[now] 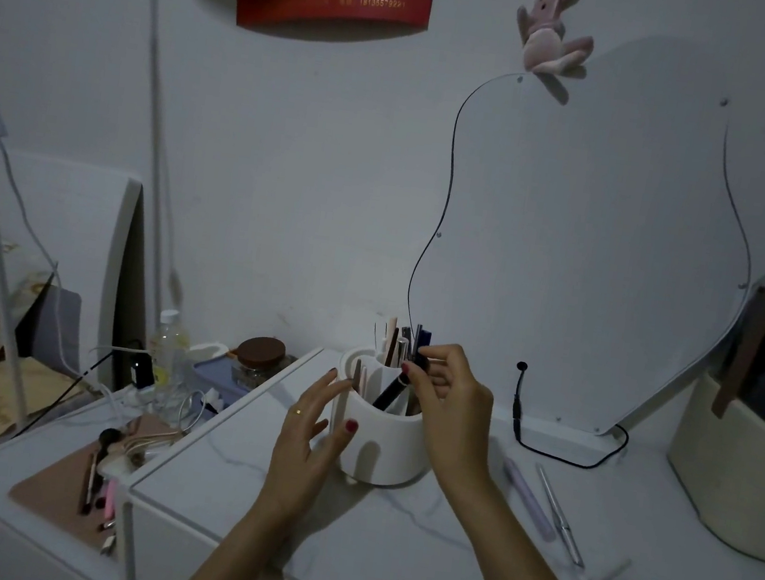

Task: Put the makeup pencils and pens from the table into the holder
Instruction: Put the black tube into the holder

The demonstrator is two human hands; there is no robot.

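Our right hand [445, 390] pinches a black pen [390, 392] into the holder [380, 440], left hand [309, 426] spread beside it; two pens [530, 499] lie near the bench's right edge.

Holder [382, 440] sits mid-table [387, 534], near the back wall. Several pencils and pens [395, 347] stand in its rear compartment; one pen [388, 395] leans tilted in the front one. Left hand [307, 440] at holder's 9 o'clock, beside its wall. Right hand [447, 395] at 2 o'clock over the rim, fingers on the tilted pen's top. Two pens on the table at holder's 4 o'clock, side by side: one [528, 499] nearer the holder, the other [560, 515] just right of it. Mirror [595, 245] behind, 1 o'clock, leaning on the wall. Basket [734, 482] at 3 o'clock, far edge. Lower side shelf at 8 o'clock carries a mat [63, 486] with brushes [97, 466] on it.
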